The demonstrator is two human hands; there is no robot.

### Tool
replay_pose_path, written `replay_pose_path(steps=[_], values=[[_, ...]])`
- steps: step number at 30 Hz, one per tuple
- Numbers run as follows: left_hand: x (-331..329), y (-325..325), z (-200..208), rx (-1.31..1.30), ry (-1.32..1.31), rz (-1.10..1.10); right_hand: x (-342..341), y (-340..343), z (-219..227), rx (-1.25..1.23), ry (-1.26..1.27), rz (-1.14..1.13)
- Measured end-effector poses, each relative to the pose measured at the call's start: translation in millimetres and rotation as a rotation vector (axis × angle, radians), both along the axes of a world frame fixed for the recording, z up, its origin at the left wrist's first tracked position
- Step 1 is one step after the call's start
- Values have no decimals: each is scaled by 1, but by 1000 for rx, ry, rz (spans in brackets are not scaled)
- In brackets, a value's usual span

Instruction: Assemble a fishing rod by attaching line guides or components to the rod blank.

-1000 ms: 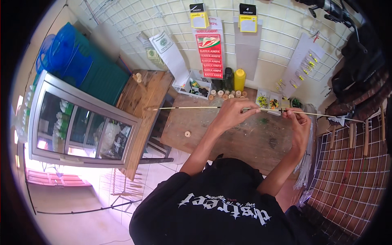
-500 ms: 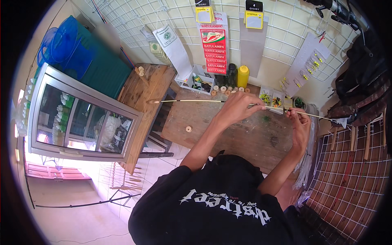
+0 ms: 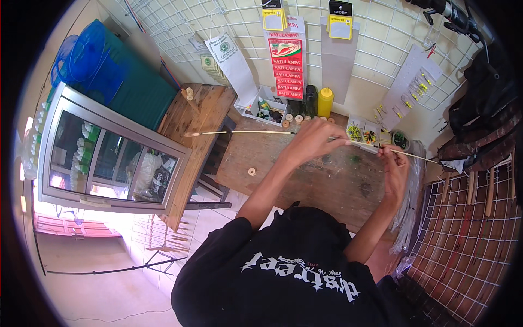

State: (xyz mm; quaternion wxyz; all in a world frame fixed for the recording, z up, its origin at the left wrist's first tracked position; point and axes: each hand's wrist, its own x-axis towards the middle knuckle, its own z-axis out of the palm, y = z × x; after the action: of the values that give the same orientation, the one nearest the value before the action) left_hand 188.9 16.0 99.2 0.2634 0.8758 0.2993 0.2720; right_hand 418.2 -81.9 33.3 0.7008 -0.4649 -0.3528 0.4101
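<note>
A thin pale rod (image 3: pixel 256 132) with dark bands stretches sideways above the workbench. Its left end is a small wooden tip, blurred, near the side table. My left hand (image 3: pixel 318 140) is closed round the rod's middle, thumb and fingers pinching it. Farther right, the fingers of my right hand (image 3: pixel 394 166) pinch the same rod close to a small dark spot. Beyond that hand the rod runs on toward the dark bag. Part of the rod is hidden behind my left hand. One wooden disc (image 3: pixel 252 171) lies on the workbench (image 3: pixel 305 188).
Behind the hands stand a yellow bottle (image 3: pixel 325 102), a dark bottle (image 3: pixel 311 101), several wooden discs, a white box (image 3: pixel 264 111) of small items and a tray (image 3: pixel 354 132) of yellow-green pieces. At left are a glass-fronted cabinet (image 3: pixel 182 180) and wooden table (image 3: pixel 210 106); at right, a dark bag (image 3: pixel 471 133).
The rod has shifted a little to the left, its wooden tip now farther over the side table. My right hand has moved slightly left and down; both hands still pinch the rod.
</note>
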Motion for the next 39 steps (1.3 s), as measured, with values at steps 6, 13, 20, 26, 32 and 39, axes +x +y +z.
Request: replay_pose_path(steps=[6,13,20,26,32,39], values=[[-30,14,-26,-162,-27,21,-33,16,-6,-39,-7,37],[-55,20,-46,-361,-78,95,-55,21,2,-114,-14,118],[-56,19,-51,-390,-41,123,-55,11,8,-212,-44,41],[-39,9,-40,-236,25,8,-49,3,1,-184,-53,18],[25,-20,-14,-200,-114,-84,-47,3,-11,-118,-44,63],[44,-29,-17,-503,3,-83,-36,-17,-8,-75,-99,69]])
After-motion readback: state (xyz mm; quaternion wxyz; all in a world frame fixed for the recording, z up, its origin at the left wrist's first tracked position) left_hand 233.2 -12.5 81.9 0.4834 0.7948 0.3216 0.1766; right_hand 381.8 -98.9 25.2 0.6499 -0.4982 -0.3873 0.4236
